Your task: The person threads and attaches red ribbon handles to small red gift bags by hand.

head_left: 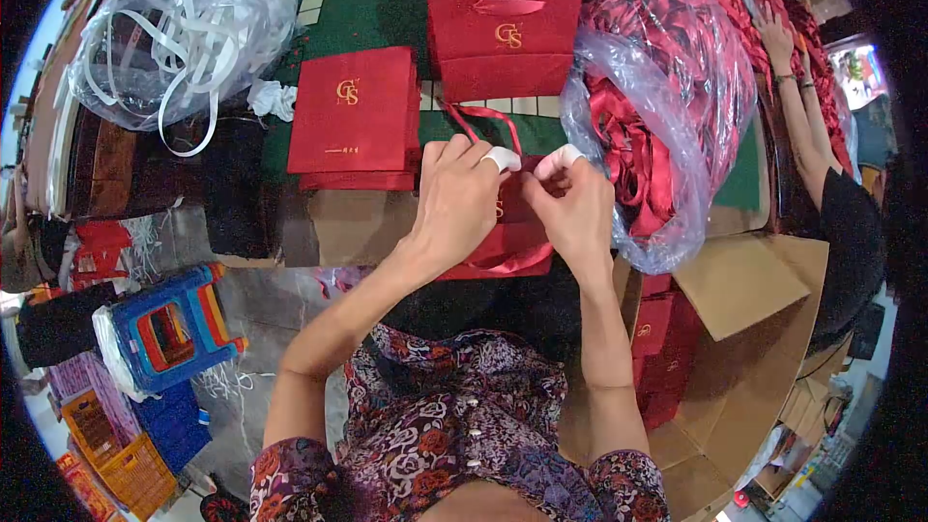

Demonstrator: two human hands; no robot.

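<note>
Green table (pixel 377 0), crowded. Left hand (pixel 454 198) and right hand (pixel 578 208) meet over a red bag (pixel 507 242) at the near edge, taped fingertips pinching its ribbon (pixel 483 121). Flat bag stack (pixel 356 116) just left; upright bag (pixel 503 39) behind; clear sack of red ribbons (pixel 667 87) right. Another person's arm (pixel 802 126) far right

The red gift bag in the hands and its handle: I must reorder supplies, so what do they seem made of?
The red gift bag looks like matte paper or card with a gold foil-like logo. Its handle looks like satin ribbon, going by its sheen and limp loop.
</note>
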